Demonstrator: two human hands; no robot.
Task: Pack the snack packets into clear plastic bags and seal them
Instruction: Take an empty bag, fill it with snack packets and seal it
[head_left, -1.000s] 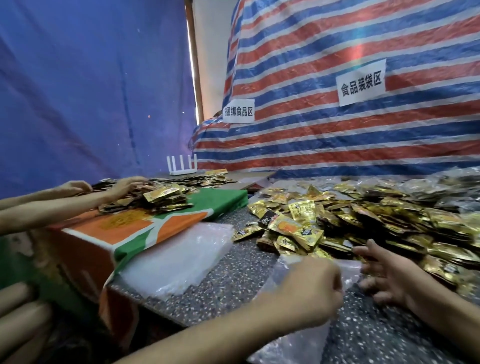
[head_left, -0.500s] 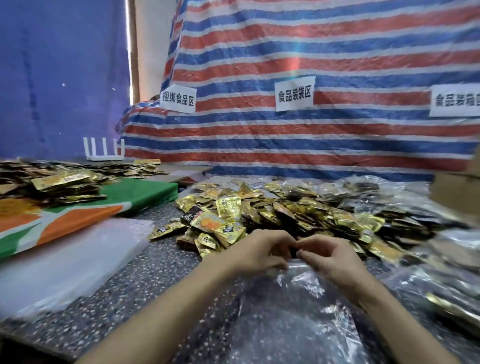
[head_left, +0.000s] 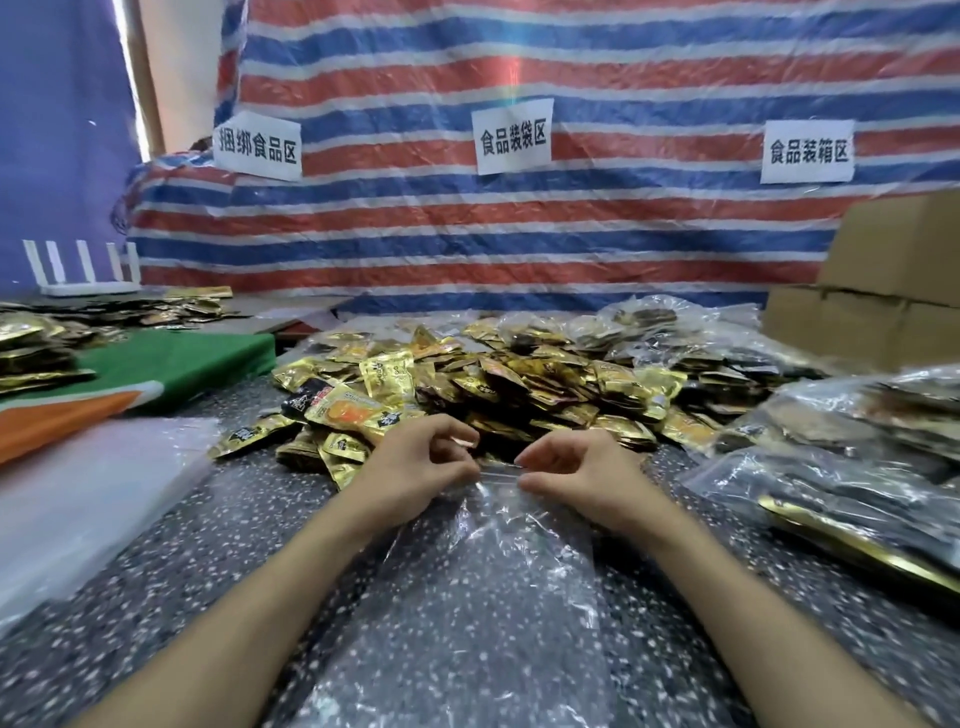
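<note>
Where the speckled dark tabletop (head_left: 182, 597) meets the near edge of the heap of snack packets (head_left: 519, 384), a clear plastic bag (head_left: 488, 597) lies flat with its mouth just short of the heap. The bag is thin, wrinkled and glossy, and the tabletop's white flecks show straight through it. Nothing can be seen inside it.

Both hands work at its far rim. The left hand (head_left: 415, 470) has curled fingers and pinches the rim's left end between thumb and fingertips, and the right hand (head_left: 576, 478) pinches the right end the same way. A short strip of the rim is drawn taut between them, and the hands do not touch.

The packets in the heap are small foil sachets, mostly gold, some dark brown or black, one with an orange panel, and they lie jumbled over one another.

Right of the heap lie filled clear bags (head_left: 857, 478), dark packets showing through the plastic, and cardboard boxes (head_left: 893, 291) stand behind those. Left of the heap rests a flat stack of empty bags (head_left: 88, 499), beside a green and orange cloth (head_left: 171, 364). Behind the heap hangs a red, white and blue striped tarp (head_left: 519, 234) carrying paper signs (head_left: 511, 136).
</note>
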